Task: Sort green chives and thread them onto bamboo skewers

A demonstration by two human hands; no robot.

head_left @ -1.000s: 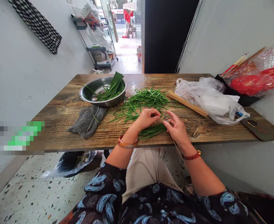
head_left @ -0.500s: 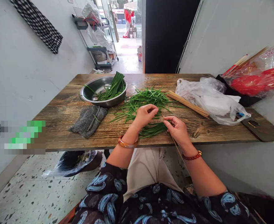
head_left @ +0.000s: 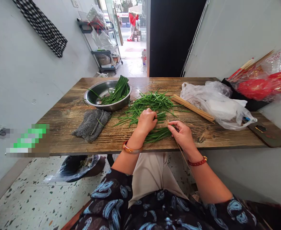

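My left hand (head_left: 147, 121) is down at the near side of a loose pile of garlic chives (head_left: 153, 102), its fingers curled closed on some of the green leaves; the fingertips are partly hidden. Between thumb and forefinger, my right hand (head_left: 181, 130) pinches a thin bamboo skewer (head_left: 184, 156), which slants down toward my lap. A smaller bunch of chives (head_left: 158, 134) lies on the table below and between my hands. Farther back, a bundle of bamboo skewers (head_left: 193, 108) rests to the right of the pile.
On the wooden table (head_left: 66, 137) stand a steel bowl (head_left: 87, 101) with more chives and, before it, a grey mesh cloth (head_left: 90, 125). Rightward lie a white plastic bag (head_left: 217, 102) and a phone (head_left: 262, 132). A lined bin (head_left: 94, 169) stands under the left edge.
My left hand has moved down and slightly left, from above the leaves beside the skewer tip onto the chive pile. My right hand keeps its pinch on the skewer almost in place.
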